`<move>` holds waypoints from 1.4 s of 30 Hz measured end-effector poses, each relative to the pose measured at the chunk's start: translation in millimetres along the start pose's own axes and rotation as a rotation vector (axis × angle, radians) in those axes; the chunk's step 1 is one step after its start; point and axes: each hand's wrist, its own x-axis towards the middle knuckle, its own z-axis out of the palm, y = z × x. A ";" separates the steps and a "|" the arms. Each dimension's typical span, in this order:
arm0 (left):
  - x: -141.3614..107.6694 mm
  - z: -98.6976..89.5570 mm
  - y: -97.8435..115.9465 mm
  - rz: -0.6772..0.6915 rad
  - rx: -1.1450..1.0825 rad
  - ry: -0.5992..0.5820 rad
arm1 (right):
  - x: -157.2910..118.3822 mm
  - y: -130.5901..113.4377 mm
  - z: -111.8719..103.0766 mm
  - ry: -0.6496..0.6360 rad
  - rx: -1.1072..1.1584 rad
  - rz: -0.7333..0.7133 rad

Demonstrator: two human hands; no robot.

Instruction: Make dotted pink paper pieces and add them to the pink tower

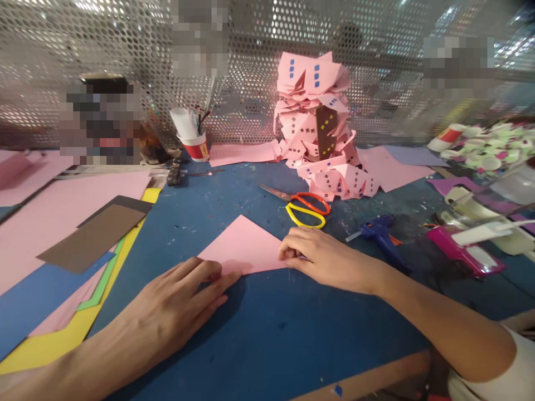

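A pink sheet of paper [244, 245], folded into a triangle, lies on the blue tabletop with its point away from me. My left hand [184, 295] covers its left corner. One finger stretches along the near edge while another bends over the paper, holding it down. At the right corner, my right hand [309, 250] pinches the paper between thumb and curled fingers. Just beyond the right hand rest scissors [307, 211] with one red and one yellow handle, blades pointing left. A blue glue gun [380, 234] lies to the right, past my right wrist.
A tall pink paper construction [313, 128] with dark squares stands at the back. Coloured sheets [96, 234] are stacked at left. A paper cup [194, 146] holds tools by the perforated metal screen [246, 33]. A magenta device [463, 253] and many cut pieces [497, 145] sit at right.
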 end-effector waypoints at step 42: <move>12.3 -5.7 4.4 0.026 0.032 -0.006 | 3.7 -13.6 20.3 0.104 -0.201 -0.231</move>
